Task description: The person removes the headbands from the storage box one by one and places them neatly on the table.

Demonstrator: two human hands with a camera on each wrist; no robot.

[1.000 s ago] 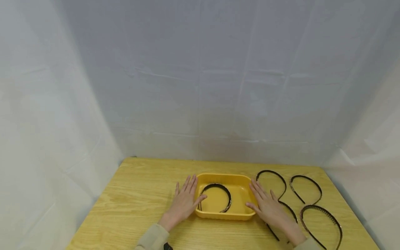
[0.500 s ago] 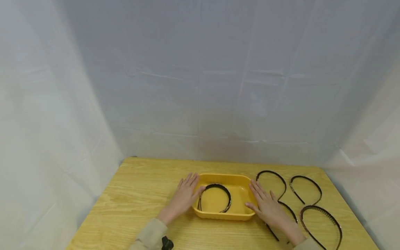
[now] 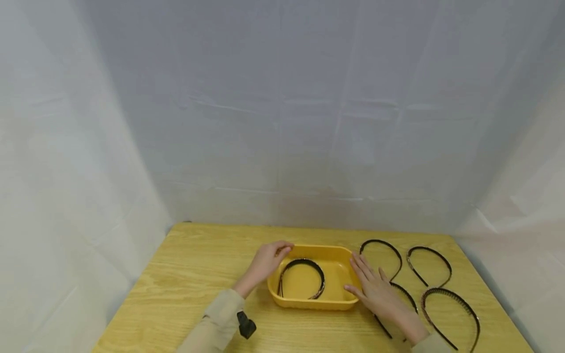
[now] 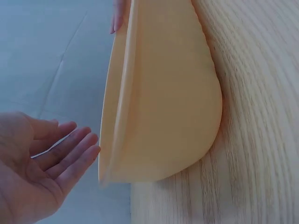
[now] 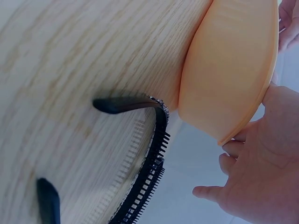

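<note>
A yellow tray (image 3: 315, 305) sits on the wooden table (image 3: 194, 274) with one black toothed headband (image 3: 304, 264) lying inside it. My left hand (image 3: 267, 260) is raised at the tray's far left corner. In the left wrist view its fingers (image 4: 70, 154) are loosely extended just beside the tray's rim (image 4: 117, 116) and hold nothing. My right hand (image 3: 375, 289) lies flat on the table against the tray's right side, over part of another headband (image 3: 408, 296). The right wrist view shows that headband (image 5: 154, 158) beside the tray (image 5: 229, 70).
Three more black headbands lie right of the tray: one (image 3: 383, 244) at the back, one (image 3: 430, 251) further right, one (image 3: 454, 294) near the front right edge. White cloth walls close the table in on three sides. A black wrist device (image 3: 245, 325) is on my left sleeve.
My left hand has lifted off the table by the tray's left side and moved to its far left corner. The tray has shifted slightly left. The right hand has barely moved.
</note>
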